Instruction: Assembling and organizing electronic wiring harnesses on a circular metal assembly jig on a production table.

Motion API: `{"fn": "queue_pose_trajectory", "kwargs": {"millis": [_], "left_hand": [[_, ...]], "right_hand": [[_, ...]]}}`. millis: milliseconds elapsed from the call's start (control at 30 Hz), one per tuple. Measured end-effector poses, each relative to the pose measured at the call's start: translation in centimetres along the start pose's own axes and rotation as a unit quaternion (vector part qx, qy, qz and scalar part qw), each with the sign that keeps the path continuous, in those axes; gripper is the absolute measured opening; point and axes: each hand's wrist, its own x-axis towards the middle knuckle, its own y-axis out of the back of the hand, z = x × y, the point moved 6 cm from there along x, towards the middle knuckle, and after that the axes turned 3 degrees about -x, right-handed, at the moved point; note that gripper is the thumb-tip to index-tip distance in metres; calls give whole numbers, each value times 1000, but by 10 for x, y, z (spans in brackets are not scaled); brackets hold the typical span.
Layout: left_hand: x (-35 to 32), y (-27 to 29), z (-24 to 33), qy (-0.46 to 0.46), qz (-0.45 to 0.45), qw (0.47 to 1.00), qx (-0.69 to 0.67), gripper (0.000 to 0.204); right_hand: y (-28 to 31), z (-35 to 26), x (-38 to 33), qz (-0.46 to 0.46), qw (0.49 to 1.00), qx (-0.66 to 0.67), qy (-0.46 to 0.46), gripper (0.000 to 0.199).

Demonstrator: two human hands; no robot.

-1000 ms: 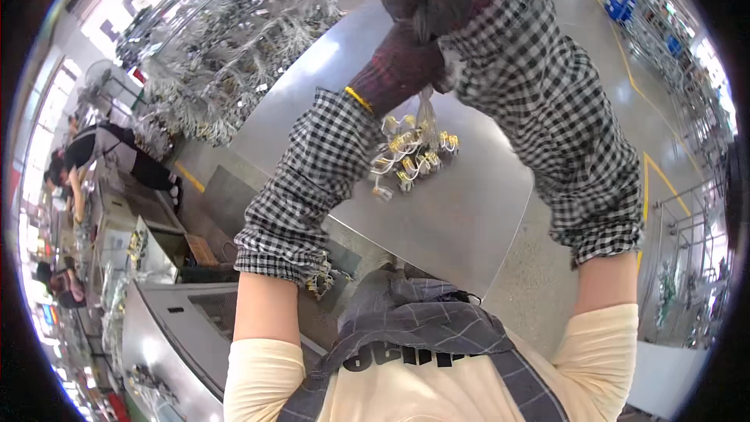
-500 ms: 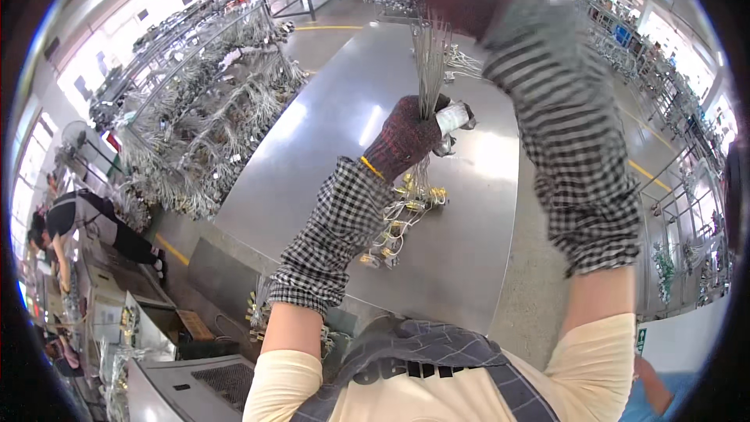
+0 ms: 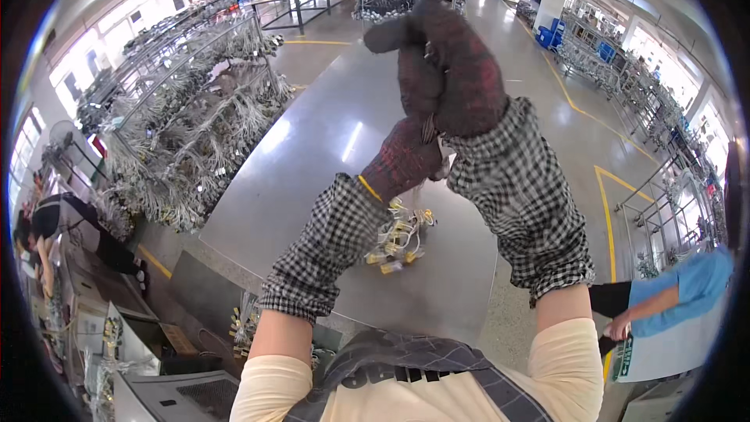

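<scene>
Dark red-brown knit gloves cover both hands, with black-and-white checked sleeves below them. My left hand (image 3: 405, 158) is closed around a bundle of grey wires (image 3: 428, 130), held above the metal table. Just above it my right hand (image 3: 461, 74) wraps the same bundle, the glove hiding most of it. One of its fingers or the thumb sticks out to the left. Beneath my left hand, the bundle's lower ends carry white leads and yellow-and-white connectors (image 3: 400, 241) over the tabletop. A bit of white wrapping shows beside my left hand, partly hidden by the right sleeve.
The shiny metal table (image 3: 266, 195) stretches out ahead. Racks loaded with wire harnesses (image 3: 203, 125) stand at the left, with more along the right. One person (image 3: 86, 227) bends at the left; another in a blue sleeve (image 3: 676, 285) is at the right. Grey machine housing (image 3: 180, 398) sits lower left.
My right hand has come down from far above onto the bundle over my left hand. The view has shifted, and a blue-sleeved person shows more at the right.
</scene>
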Motion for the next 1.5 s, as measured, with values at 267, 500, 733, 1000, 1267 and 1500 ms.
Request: {"fn": "queue_pose_trajectory", "kwargs": {"millis": [267, 500, 733, 1000, 1267, 1500], "left_hand": [[-8, 4, -38, 257, 46, 959, -106, 28], [12, 5, -118, 169, 79, 982, -5, 26], [1, 6, -157, 204, 115, 942, -241, 21], [-5, 10, -35, 130, 101, 980, -109, 31], [15, 2, -50, 167, 129, 969, -130, 26], [3, 8, -12, 124, -3, 992, -24, 25]], "right_hand": [[50, 11, -54, 328, 851, -311, 268, 34], [22, 7, -53, 121, 642, -737, 175, 42], [22, 21, -42, 33, 602, -797, 38, 40], [49, 34, -30, 61, 877, -472, 63, 45], [21, 0, -19, 56, 615, -786, -35, 16], [19, -15, -37, 82, 767, -635, -34, 18]]}}
